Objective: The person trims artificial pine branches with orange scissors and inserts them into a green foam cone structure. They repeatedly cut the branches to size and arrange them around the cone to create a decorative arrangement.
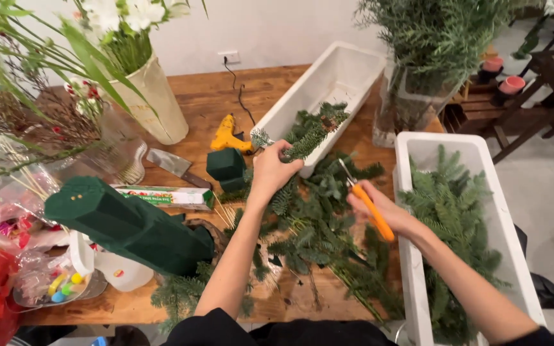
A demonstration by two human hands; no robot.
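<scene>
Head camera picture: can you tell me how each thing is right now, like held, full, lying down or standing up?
Left hand: grip closed on an evergreen sprig, raised.
Right hand: grip closed on orange-handled scissors, blades pointing up.
Yellow glue gun: lying on the wooden table, corded.
Back white trough: mostly empty.
Right white trough: holds fir branches.
Large green foam block: lying down.
Cream vase: upright, holding flowers.

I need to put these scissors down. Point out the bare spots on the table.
Bare wood shows behind the yellow glue gun, between the cream vase and the empty white trough, crossed only by a black cord. A smaller patch lies at the near edge. Around both hands, fir cuttings crowd everything.
</scene>
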